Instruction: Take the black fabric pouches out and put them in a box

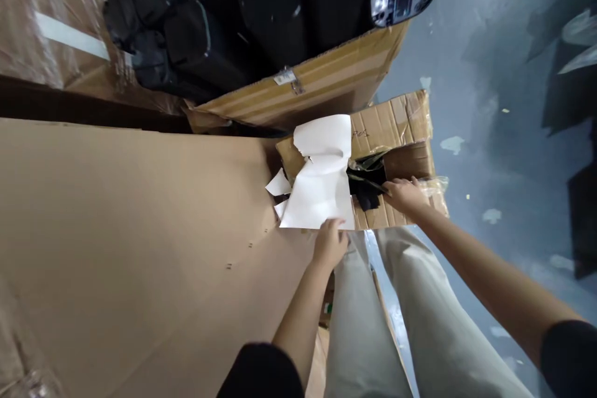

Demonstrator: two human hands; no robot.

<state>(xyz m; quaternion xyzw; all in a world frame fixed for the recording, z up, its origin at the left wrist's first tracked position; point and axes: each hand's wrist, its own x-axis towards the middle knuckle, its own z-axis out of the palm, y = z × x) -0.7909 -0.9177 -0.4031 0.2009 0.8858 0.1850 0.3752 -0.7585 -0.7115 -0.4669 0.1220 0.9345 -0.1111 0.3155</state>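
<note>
A small open cardboard box (396, 127) sits on the floor in front of my legs. A torn white paper sheet (321, 177) lies over its left side. My left hand (330, 242) grips the near edge of that sheet. My right hand (405, 194) reaches into the box and closes on black material in clear plastic wrap (368, 177). Small white paper scraps (278, 185) lie to the left of the sheet.
A large flat cardboard panel (130, 230) fills the left. Behind it stands a big carton (321, 84) packed with black moulded parts (209, 18). A taped box (41, 25) is at far left. Grey floor (504, 137) with dark pieces (573, 93) lies to the right.
</note>
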